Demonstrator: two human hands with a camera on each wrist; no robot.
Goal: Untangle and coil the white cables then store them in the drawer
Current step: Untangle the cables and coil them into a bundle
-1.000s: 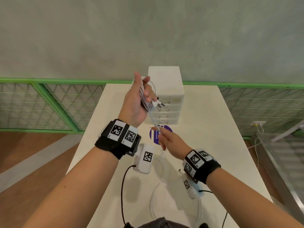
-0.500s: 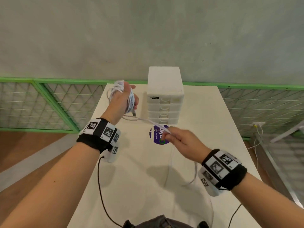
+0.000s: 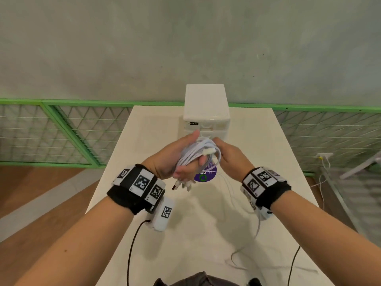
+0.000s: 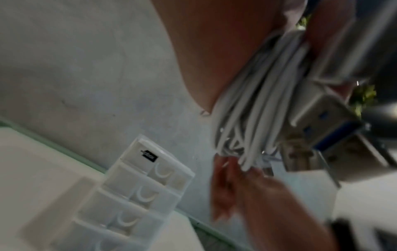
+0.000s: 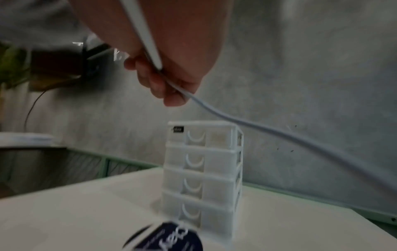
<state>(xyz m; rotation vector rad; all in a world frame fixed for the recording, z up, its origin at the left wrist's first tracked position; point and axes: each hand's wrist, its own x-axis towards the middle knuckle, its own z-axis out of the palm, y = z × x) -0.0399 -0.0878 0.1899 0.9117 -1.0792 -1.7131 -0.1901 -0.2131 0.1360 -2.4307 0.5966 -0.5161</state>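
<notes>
A bundle of white cables (image 3: 195, 154) is wound around my left hand (image 3: 177, 159), held above the table in front of the drawer unit. Several plug ends (image 3: 181, 185) hang below that hand. In the left wrist view the coil (image 4: 253, 105) lies against the palm with USB plugs beside it. My right hand (image 3: 231, 155) is close on the coil's right side and pinches a loose white cable strand (image 5: 236, 118), which trails down to the table (image 3: 243, 205). The white drawer unit (image 3: 206, 112) stands at the table's far middle with its drawers (image 5: 201, 166) closed.
A round purple sticker (image 3: 206, 174) lies on the white table (image 3: 144, 141) just before the drawer unit. A green mesh fence (image 3: 61, 131) runs behind and left of the table. Black wrist-camera leads (image 3: 132, 248) hang from both wrists.
My left hand has come from the left to the middle with the coil. My right hand has risen and closed in on it, carrying the loose strand around the bundle.
</notes>
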